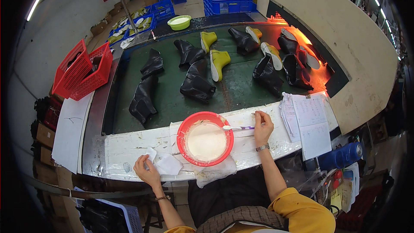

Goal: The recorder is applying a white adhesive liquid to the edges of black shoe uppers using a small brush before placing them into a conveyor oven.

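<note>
Red plastic marks the bowl point(205, 138) of white paste standing on the white bench point(129, 146), the landmark here. Right of the bowl, the right hand point(262, 127) has its grip closed on a purple-handled brush point(237, 127) whose head rests on the bowl's rim. Left of the bowl, the left hand point(145, 170) pinches a white cloth point(166, 163) lying on the bench. Beyond the bowl, black boots point(196, 80) and yellow boots point(219, 62) lie on a green conveyor belt point(172, 99).
</note>
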`<control>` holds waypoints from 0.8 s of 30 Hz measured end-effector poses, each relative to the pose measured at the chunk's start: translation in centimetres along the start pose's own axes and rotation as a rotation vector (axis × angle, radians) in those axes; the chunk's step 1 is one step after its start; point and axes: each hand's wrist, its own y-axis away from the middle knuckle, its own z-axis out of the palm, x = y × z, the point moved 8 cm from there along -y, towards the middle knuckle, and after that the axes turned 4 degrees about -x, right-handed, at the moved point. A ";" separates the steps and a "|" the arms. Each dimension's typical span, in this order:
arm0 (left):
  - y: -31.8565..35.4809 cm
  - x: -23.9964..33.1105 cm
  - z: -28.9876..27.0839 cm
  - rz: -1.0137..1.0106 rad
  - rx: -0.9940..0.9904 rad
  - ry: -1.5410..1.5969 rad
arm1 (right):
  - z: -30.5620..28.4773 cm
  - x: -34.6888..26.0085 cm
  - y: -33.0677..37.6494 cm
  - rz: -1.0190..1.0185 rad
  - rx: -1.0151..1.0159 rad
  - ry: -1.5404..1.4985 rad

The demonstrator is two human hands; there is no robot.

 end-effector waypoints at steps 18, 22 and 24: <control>0.0 0.0 0.0 0.009 0.007 -0.004 | -0.2 -0.9 -0.1 -0.043 -0.003 0.063; 0.0 -0.1 0.0 0.007 0.002 -0.002 | -0.1 -0.7 -0.1 -0.015 -0.012 0.036; 0.0 0.0 0.0 0.010 0.002 -0.005 | 0.0 -0.5 -0.1 -0.001 -0.023 0.026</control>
